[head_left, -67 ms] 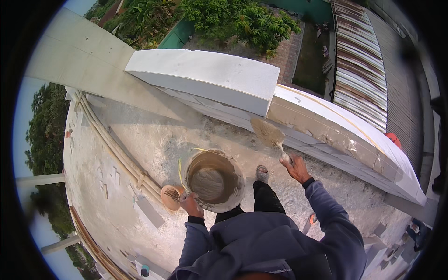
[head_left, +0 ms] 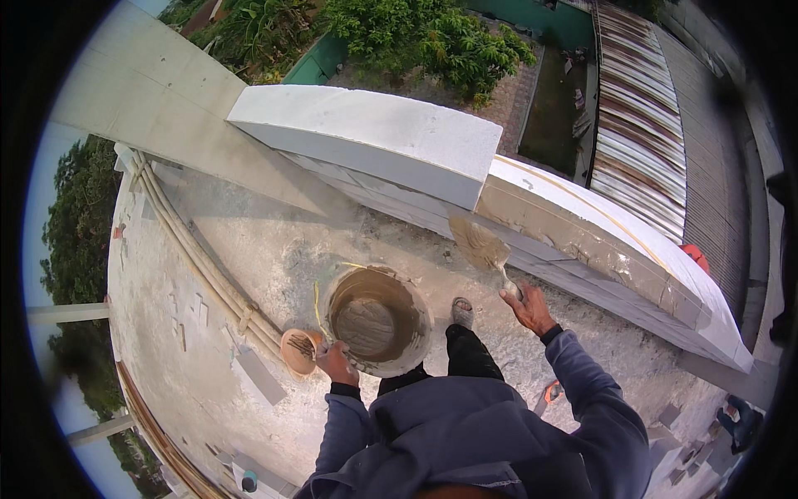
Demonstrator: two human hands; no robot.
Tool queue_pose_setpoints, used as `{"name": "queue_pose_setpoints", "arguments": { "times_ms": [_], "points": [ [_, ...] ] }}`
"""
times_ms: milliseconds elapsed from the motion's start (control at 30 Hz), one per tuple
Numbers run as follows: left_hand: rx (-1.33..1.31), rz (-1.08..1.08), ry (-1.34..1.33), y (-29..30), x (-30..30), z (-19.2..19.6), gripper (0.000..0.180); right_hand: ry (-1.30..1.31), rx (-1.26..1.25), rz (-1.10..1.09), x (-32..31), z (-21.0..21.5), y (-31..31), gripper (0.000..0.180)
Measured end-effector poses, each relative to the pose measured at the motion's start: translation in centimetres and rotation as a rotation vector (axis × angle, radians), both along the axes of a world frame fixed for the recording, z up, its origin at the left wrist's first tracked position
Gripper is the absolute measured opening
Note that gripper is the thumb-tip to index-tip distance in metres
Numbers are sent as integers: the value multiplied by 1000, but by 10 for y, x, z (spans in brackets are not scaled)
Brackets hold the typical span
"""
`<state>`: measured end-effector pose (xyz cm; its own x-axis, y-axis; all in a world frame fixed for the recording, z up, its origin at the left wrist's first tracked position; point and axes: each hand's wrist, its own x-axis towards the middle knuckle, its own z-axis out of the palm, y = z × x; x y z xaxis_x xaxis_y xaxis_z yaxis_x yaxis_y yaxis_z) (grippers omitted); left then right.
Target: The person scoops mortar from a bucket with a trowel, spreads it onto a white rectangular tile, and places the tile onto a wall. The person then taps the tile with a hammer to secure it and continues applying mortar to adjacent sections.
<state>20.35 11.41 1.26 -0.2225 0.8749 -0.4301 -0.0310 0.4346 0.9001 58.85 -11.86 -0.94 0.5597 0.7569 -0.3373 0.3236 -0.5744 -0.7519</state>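
My right hand (head_left: 530,309) is closed around the handle of a trowel (head_left: 480,243), whose blade is coated with grey mortar. The blade hangs in front of the block wall (head_left: 573,226), just below the end of a large white block (head_left: 366,141) on top. Wet mortar is smeared along the wall's near face. My left hand (head_left: 338,364) grips the near-left rim of a round bucket (head_left: 422,324); part of its grip is hidden. Wet grey mortar (head_left: 364,326) lies inside the bucket. Beside that hand stands a small orange container (head_left: 298,351) with dark thin pieces in it.
Long bamboo poles (head_left: 208,268) lie on the concrete floor at left, near a loose block (head_left: 259,376). An orange-handled tool (head_left: 549,396) lies behind my right foot. A concrete beam (head_left: 166,100) meets the wall at far left. Beyond the wall are trees and a corrugated roof (head_left: 640,108) lower down.
The view has shifted slightly. Both hands keep their holds on the trowel and the bucket, and the trowel blade looks turned a little.
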Motion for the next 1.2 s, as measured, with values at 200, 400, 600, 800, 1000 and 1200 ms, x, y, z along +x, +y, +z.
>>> {"name": "queue_pose_setpoints", "arguments": {
  "times_ms": [200, 400, 600, 800, 1000, 1200],
  "points": [
    [4, 169, -124, 32, -23, 3, 18, -51, -20, 110, -37, 132, -12, 52],
    [-22, 322, 22, 85, -73, -32, 16, -400, 137, 84, -3, 266, 50, 51],
    [20, 289, 57, 132, -119, -49, 11, -589, 10, 67, 78, 354, 132, 46],
    [149, 82, 476, 141, -145, -41, 8, -313, -74, 179, 111, 356, 231, 56],
    [-47, 470, -32, 163, -73, -7, 7, -455, 20, 318, 191, 326, 320, 62],
    [44, 451, 114, 165, -60, 33, 7, -493, 178, 555, 160, 323, 377, 50]
  ]
}}
